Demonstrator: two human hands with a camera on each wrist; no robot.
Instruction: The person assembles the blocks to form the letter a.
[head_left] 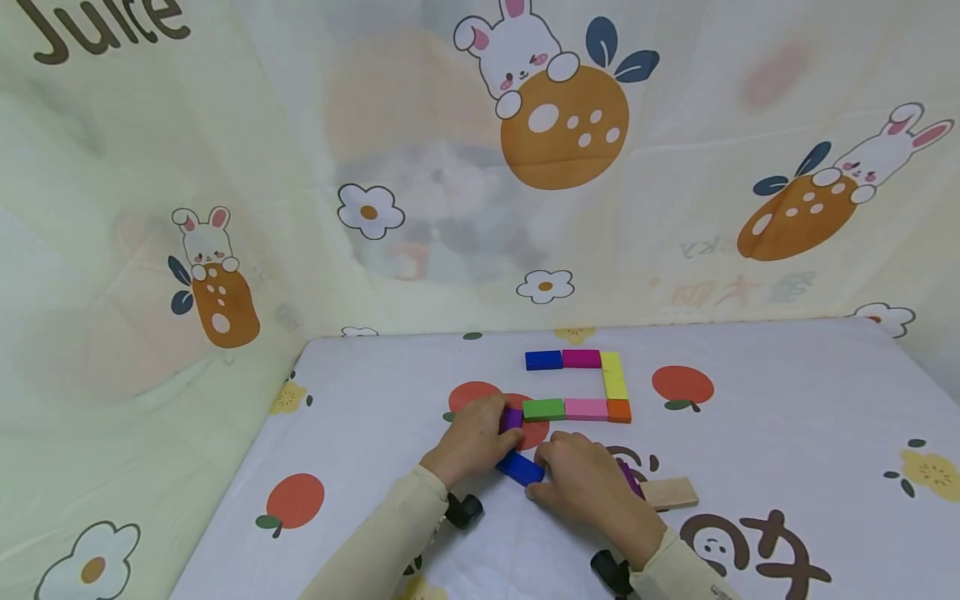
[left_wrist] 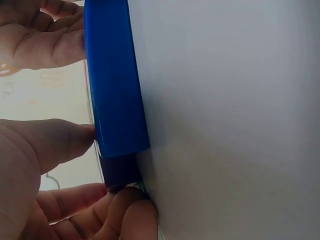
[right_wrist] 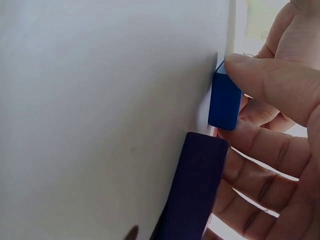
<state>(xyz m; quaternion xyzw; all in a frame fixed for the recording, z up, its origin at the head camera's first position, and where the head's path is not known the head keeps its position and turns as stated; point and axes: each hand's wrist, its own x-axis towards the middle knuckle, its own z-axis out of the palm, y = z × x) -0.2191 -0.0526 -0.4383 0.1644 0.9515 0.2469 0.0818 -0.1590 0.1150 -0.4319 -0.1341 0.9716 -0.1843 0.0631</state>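
Observation:
My left hand [head_left: 472, 442] holds a short purple block [head_left: 512, 418], fingers at its far left and thumb at its near end. That thumb also touches the end of a blue block [head_left: 521, 468], which lies slanted just in front of the purple one. My right hand [head_left: 588, 483] pinches the blue block's right end between thumb and index finger, as the blue block [right_wrist: 225, 100] in the right wrist view shows. From the purple block a row runs right: a green block [head_left: 543, 409], a pink block [head_left: 586, 409] and an orange block [head_left: 618, 411].
A yellow block [head_left: 614, 376] runs back from the orange one to a magenta block [head_left: 581, 358] and another blue block [head_left: 543, 360]. Beside my right hand lie a second purple block [head_left: 630, 478] and a plain wooden block [head_left: 670, 493]. A printed cloth [head_left: 360, 517] covers the table.

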